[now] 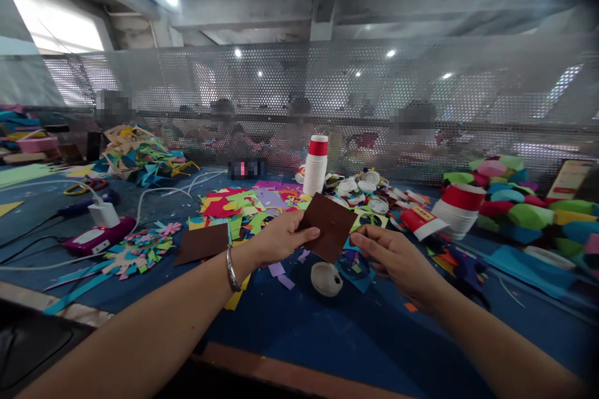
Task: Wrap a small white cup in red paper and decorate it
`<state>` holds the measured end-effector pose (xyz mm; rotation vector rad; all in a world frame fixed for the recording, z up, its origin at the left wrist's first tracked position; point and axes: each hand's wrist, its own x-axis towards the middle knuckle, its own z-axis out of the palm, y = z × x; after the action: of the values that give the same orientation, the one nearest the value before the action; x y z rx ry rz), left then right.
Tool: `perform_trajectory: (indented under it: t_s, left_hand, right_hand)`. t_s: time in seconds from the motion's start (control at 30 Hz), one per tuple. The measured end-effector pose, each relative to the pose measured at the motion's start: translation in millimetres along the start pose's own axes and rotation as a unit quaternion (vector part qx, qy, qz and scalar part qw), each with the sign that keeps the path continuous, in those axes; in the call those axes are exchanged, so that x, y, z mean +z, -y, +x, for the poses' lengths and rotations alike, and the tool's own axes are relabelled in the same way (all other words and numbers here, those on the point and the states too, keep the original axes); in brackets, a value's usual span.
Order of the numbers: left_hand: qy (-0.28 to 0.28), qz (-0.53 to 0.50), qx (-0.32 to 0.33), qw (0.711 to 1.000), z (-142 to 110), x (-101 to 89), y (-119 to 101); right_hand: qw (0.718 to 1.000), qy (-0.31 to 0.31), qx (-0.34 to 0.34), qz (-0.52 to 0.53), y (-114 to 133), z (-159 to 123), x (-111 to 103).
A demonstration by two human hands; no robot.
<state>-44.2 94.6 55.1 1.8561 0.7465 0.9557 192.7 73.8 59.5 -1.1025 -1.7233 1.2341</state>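
A dark brown square of craft paper [331, 226] is held up over the blue table [337, 336]. My left hand [279, 238], with a metal bangle on its wrist, pinches the paper's left edge between thumb and fingers. My right hand [397, 257] is just right of the paper's lower corner, fingers curled, index fingertip touching or nearly touching the edge. Below the paper lies a small white round lid [326, 278]. A second brown sheet [202, 243] lies flat to the left.
Coloured paper scraps [238, 204] cover the table's middle. A stack of red-rimmed paper cups [315, 165] stands behind, more cups [456, 207] lie at right beside folded coloured shapes [524, 206]. A pink device with white charger [96, 234] sits left. People sit behind a perforated screen [327, 87].
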Motion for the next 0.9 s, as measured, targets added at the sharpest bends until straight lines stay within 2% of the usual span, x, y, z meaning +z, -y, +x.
perform_trajectory:
  t_s: [0.13,0.37,0.57,0.77,0.9]
  left_hand:
    - [0.018,-0.020,-0.020,0.999,0,0.3,4]
    - [0.050,-0.067,-0.010,0.996,1,-0.7,2]
    - [0.058,-0.067,-0.084,0.993,-2,-4.8,-2]
    - [0.075,-0.067,-0.094,0.991,-2,-11.6,-3]
    - [0.090,-0.099,-0.130,0.983,-3,-16.9,-7]
  right_hand:
    - [1.000,-0.004,0.005,0.008,-3,1,1]
    - [0.999,0.004,0.011,0.045,-5,-1,3]
    - [0.998,0.010,0.029,0.059,-5,0,4]
    - [0.995,0.016,0.050,0.089,-4,-1,7]
    - [0.993,0.027,0.062,0.093,0,-2,9]
